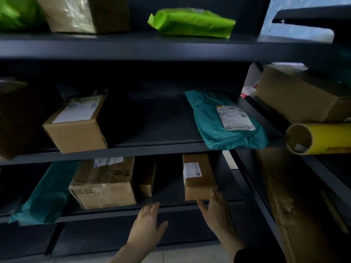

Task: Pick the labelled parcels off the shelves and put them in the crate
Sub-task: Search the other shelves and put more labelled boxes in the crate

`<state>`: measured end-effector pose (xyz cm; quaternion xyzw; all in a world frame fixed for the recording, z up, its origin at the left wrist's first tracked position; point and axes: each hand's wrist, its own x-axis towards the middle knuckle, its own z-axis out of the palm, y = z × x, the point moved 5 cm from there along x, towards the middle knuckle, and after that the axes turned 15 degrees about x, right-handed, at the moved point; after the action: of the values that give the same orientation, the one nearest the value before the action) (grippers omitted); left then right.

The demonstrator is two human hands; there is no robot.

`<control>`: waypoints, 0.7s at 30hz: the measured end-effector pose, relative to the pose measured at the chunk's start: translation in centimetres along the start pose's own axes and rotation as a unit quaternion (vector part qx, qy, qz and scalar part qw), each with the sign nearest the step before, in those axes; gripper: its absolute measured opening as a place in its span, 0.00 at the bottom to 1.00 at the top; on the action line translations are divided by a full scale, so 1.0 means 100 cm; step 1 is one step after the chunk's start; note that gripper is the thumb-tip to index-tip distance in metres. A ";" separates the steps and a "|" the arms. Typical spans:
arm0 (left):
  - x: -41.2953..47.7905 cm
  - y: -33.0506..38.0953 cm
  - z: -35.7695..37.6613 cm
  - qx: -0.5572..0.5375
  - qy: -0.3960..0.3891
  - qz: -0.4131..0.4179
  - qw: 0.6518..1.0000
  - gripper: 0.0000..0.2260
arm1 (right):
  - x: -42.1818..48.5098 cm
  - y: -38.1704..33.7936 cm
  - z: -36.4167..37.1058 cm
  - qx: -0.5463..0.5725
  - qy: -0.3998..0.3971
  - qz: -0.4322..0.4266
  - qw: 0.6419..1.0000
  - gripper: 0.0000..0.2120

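Both hands empty, fingers spread, apart: L hand (148, 224) at bottom shelf (106, 212) edge, R hand (215, 211) at front of small labelled box (198, 179), contact unclear. Same shelf: taped box (106, 185), narrow box (146, 179), 1 teal bag (45, 194). Mid shelf (152, 149): 1 labelled carton (76, 126), 1 labelled teal mailer (224, 122). Top: 2 green bags (191, 22).

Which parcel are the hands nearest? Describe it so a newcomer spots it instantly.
On the dark grey metal shelving, look at the third shelf down. At its right end, right by the right hand, lies a narrow brown cardboard box. Unlike the bulkier tape-wrapped carton to its left, it is slim, with one small white label on top.
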<state>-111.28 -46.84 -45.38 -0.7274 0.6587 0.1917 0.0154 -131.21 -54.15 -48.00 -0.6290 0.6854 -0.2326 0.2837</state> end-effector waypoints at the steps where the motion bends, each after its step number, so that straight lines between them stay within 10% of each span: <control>1: 0.007 -0.002 0.007 -0.001 0.010 -0.001 1.000 0.29 | 0.009 0.002 0.008 -0.003 0.008 -0.008 1.000 0.33; 15: 0.092 -0.037 0.084 0.007 0.131 0.003 0.991 0.30 | 0.101 0.007 0.066 -0.198 0.069 -0.041 0.977 0.46; 21: 0.109 -0.032 0.095 -0.020 0.176 0.012 0.984 0.29 | 0.107 0.026 0.052 0.072 0.102 -0.030 0.992 0.41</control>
<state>-110.02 -54.23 -58.15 -0.7423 0.6556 0.0740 -0.1169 -130.06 -64.30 -54.59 -0.6004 0.6732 -0.3522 0.2497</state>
